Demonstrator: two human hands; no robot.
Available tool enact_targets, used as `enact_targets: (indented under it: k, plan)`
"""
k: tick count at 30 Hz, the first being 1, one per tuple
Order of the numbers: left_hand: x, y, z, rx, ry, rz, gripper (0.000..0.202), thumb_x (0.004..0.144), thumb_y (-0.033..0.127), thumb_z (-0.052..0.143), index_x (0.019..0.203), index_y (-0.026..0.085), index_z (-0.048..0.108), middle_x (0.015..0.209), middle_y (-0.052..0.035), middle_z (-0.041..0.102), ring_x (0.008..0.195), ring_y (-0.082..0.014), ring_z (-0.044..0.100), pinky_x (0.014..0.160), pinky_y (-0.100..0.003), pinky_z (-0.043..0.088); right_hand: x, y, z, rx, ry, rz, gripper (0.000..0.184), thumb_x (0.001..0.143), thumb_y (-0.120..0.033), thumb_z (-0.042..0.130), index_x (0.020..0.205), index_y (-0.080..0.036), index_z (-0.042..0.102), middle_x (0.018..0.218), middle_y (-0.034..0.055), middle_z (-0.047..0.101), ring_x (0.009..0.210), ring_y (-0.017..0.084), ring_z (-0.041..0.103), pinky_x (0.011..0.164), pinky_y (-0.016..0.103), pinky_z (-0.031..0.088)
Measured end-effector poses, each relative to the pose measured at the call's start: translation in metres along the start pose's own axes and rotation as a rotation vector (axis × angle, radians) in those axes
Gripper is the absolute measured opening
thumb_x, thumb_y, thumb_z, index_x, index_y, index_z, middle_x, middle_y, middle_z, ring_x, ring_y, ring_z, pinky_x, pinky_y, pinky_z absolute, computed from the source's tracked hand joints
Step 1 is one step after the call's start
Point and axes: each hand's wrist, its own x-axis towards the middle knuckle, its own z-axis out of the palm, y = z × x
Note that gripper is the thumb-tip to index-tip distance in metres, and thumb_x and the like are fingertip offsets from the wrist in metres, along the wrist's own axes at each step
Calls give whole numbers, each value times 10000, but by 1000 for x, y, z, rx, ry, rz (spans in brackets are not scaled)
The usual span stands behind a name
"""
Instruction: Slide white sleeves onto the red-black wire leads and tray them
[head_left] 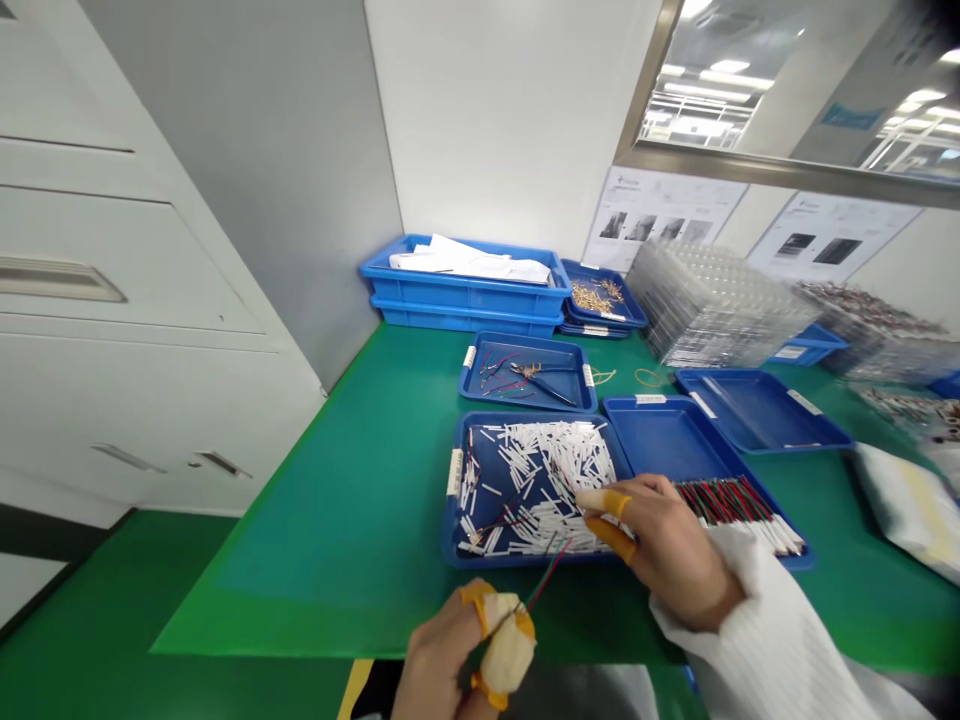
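Note:
My left hand [472, 645], with beige and orange finger cots on thumb and forefinger, pinches a few thin wires [550, 575]. Red, green and dark strands stick out to the upper right, towards a blue tray [448, 535]. Short white tubes [540, 525] lie scattered in that tray, with some loose wires among them. My right hand [656, 540], also in finger cots, reaches over the tray's right side. Its fingertips come close together at the tubes; whether a tube is between them I cannot make out.
A tray [637, 425] on the right holds red-green wires with white ends [739, 510]. Behind lie cutters [544, 383] in a small tray [469, 385], stacked blue bins [469, 312], gold-coloured parts [592, 298] and clear plastic trays [712, 300]. A white cabinet [135, 400] stands left.

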Motion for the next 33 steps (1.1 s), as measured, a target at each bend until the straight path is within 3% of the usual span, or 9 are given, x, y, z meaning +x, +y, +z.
enact_targets:
  k: [3, 7, 10, 18, 21, 26, 30, 33]
  plan:
    - [-1, 0, -4, -31, 43, -63, 124, 732, 126, 480, 762, 182, 587, 672, -19, 580, 590, -134, 523, 534, -181, 406, 6, 5, 3, -231, -147, -61, 141, 736, -90, 577, 649, -193, 618, 717, 12, 663, 761, 187, 598, 656, 327, 398]
    - [-2, -4, -6, -34, 15, -77, 181, 722, 112, 484, 839, 177, 606, 588, 0, 541, 524, -125, 485, 488, -172, 391, 7, 6, 2, -299, -166, -19, 105, 681, -69, 629, 715, -168, 642, 718, 46, 658, 715, 209, 599, 586, 317, 399]
    - [0, -7, -6, -36, 0, -69, 197, 722, 107, 462, 841, 171, 605, 631, -16, 576, 541, -128, 510, 500, -174, 408, 7, 5, 5, -334, -181, -8, 103, 665, -79, 654, 719, -166, 647, 692, 43, 652, 695, 205, 602, 578, 306, 396]
    - [1, 5, -2, -33, 87, -65, 219, 670, 91, 478, 791, 205, 621, 691, -4, 635, 623, -143, 580, 598, -178, 465, 9, -1, 12, -327, -191, -62, 147, 714, -62, 589, 616, -166, 624, 593, 29, 638, 659, 180, 598, 604, 298, 375]
    - [2, 9, 0, -10, 108, -62, 263, 636, 65, 479, 794, 219, 622, 706, 4, 652, 637, -147, 595, 587, -164, 467, 5, 2, 10, -277, -151, -46, 171, 735, -59, 536, 642, -166, 631, 634, 50, 653, 657, 188, 600, 616, 313, 395]
    - [4, 7, 6, 51, 90, -70, 251, 628, 54, 510, 778, 211, 637, 719, 7, 672, 653, -150, 612, 616, -169, 472, -5, 14, 11, -103, -53, 46, 224, 726, -101, 512, 896, -181, 633, 694, 36, 691, 647, 189, 635, 613, 313, 486]
    - [5, 6, 13, 110, 60, -157, 239, 635, 74, 539, 802, 204, 649, 785, -14, 683, 722, -184, 612, 656, -213, 473, -12, 21, 15, 65, 13, 118, 301, 757, -175, 513, 1051, -160, 575, 733, 24, 708, 659, 155, 662, 631, 265, 534]
    - [9, 9, 17, 62, -20, -216, 200, 659, 67, 518, 767, 183, 639, 752, -22, 671, 683, -175, 594, 625, -217, 459, -14, 17, 14, 386, 94, 253, 270, 739, -224, 568, 996, -148, 598, 745, 46, 704, 673, 169, 661, 634, 289, 545]
